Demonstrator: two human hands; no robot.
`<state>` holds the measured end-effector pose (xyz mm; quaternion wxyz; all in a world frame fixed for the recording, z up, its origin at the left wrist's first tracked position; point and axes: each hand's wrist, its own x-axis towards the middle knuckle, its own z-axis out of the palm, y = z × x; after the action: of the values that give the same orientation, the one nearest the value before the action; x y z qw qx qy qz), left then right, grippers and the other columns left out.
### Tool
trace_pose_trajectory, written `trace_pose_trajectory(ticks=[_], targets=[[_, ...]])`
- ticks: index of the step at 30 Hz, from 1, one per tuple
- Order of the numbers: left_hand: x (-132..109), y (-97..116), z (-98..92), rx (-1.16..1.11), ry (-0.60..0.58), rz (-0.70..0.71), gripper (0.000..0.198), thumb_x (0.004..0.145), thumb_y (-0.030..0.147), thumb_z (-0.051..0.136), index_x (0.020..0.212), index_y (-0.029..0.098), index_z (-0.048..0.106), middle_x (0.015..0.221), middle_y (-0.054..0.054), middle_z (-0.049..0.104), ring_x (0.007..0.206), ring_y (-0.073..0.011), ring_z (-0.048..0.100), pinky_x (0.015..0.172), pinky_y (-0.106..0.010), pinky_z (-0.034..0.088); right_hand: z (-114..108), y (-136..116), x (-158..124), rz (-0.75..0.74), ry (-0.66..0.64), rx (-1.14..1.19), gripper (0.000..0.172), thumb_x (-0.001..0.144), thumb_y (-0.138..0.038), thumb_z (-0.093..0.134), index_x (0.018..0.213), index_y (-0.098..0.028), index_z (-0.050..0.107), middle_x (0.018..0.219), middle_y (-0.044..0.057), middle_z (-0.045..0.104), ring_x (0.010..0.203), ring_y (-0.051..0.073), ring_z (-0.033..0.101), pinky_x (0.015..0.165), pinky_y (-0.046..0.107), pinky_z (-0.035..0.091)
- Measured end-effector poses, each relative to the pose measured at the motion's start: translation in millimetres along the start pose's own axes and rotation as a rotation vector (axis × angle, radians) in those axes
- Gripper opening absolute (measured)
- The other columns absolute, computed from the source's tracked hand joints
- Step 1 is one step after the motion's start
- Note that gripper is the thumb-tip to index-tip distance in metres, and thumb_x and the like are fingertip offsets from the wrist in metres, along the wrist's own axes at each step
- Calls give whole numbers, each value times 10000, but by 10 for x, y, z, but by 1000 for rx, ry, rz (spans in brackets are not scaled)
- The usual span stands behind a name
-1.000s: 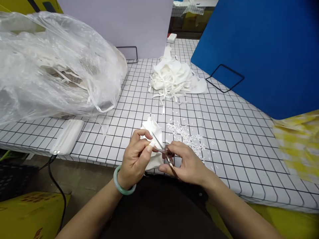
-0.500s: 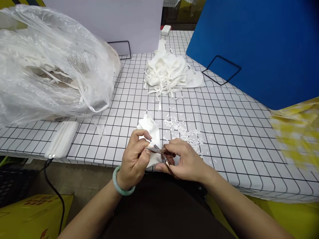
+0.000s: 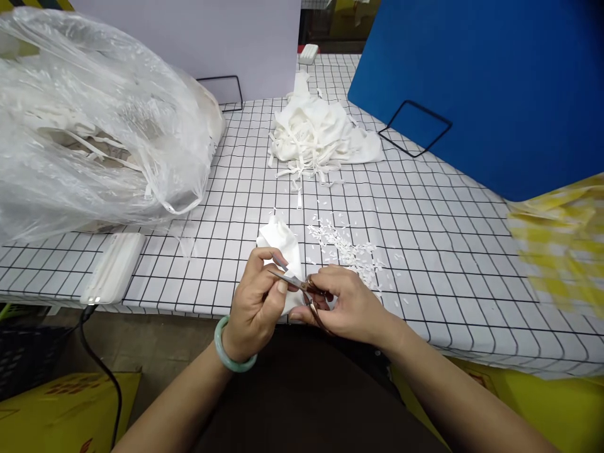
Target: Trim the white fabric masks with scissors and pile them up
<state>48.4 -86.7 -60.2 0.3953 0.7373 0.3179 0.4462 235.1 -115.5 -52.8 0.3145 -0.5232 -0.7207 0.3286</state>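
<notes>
My left hand (image 3: pixel 255 302), with a green bangle (image 3: pixel 225 352) on the wrist, pinches a small white cloth piece (image 3: pixel 282 242) at the near edge of the gridded table (image 3: pixel 425 251). My right hand (image 3: pixel 346 305) grips small scissors (image 3: pixel 302 289), whose blades point left and sit against the cloth between my left thumb and forefinger. Tiny white snippings (image 3: pixel 346 248) lie scattered on the table just right of the cloth.
A heap of white cloth pieces with strips (image 3: pixel 318 135) lies mid-table. A big clear plastic bag (image 3: pixel 94 119) of white goods fills the left. A blue board (image 3: pixel 481 88) stands at right, a white board (image 3: pixel 212 38) behind. A white flat device (image 3: pixel 113 267) with cable sits at the left edge.
The scissor blades have swung down from pointing up-left to nearly level at my left fingertips. Both hands stay at the cloth; the view has shifted slightly.
</notes>
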Motion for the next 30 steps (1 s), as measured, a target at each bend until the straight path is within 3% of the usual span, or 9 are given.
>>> trace_pose_trajectory(ticks=[7,13,16,18,20,23,25,28,30], targets=[[193,-29,183,-62,-112,42,256,1017,193,442,868,189,651,893,-87,585,1087,-239,515,886,-374,479,-61,147,-211,126,82,3,586,831,-610,691,541,-206,381,493,-49,400,497,98,369,523,247,328],[421,-118,625,-170,-311,67,267,1028,237,443,836,198,624,787,-62,554,1077,-236,509,887,-355,477,-91,378,-544,429,217,157,621,770,-656,717,529,-203,367,501,-56,340,480,86,309,443,235,243],[465,-132,729,-163,-341,19,296,1030,289,445,823,189,633,888,-76,550,1074,-237,528,895,-360,485,-95,490,-676,573,260,309,592,736,-655,749,531,-206,421,461,-56,374,456,95,353,437,244,286],[462,-129,624,-130,-348,-25,312,1029,292,438,816,183,638,982,-87,549,1048,-225,553,886,-351,494,-142,539,-730,605,305,377,522,756,-652,734,600,-203,518,492,-29,489,478,123,443,468,262,373],[424,-132,377,-43,-317,-46,310,1027,266,428,804,184,628,1018,-85,560,1011,-209,576,869,-341,502,-215,559,-730,554,349,378,453,789,-644,706,768,-201,611,675,30,637,597,168,555,549,291,463],[263,-174,-83,323,-54,-69,214,982,272,514,795,188,576,1061,-89,557,1059,-238,573,916,-387,501,-250,522,-566,474,292,287,463,775,-601,740,1033,-238,613,1081,94,675,878,233,623,727,361,532],[84,-232,-296,564,60,-165,164,899,337,641,948,192,581,1134,-107,541,1144,-295,548,955,-457,507,-136,446,-361,512,174,231,533,719,-545,804,1108,-260,579,1175,93,643,933,248,615,755,383,537],[-192,-328,-368,564,-103,-340,566,827,334,684,1332,195,470,1266,-141,535,1197,-332,557,960,-513,536,231,285,-51,483,10,189,431,719,-342,801,1054,-249,546,1002,45,640,794,208,593,668,338,512],[-273,-360,-313,446,-163,-380,578,848,243,606,1400,211,435,1286,-135,564,1199,-306,586,980,-488,541,481,194,99,334,-37,193,245,742,-144,673,906,-236,515,842,-3,597,710,172,556,636,296,473]])
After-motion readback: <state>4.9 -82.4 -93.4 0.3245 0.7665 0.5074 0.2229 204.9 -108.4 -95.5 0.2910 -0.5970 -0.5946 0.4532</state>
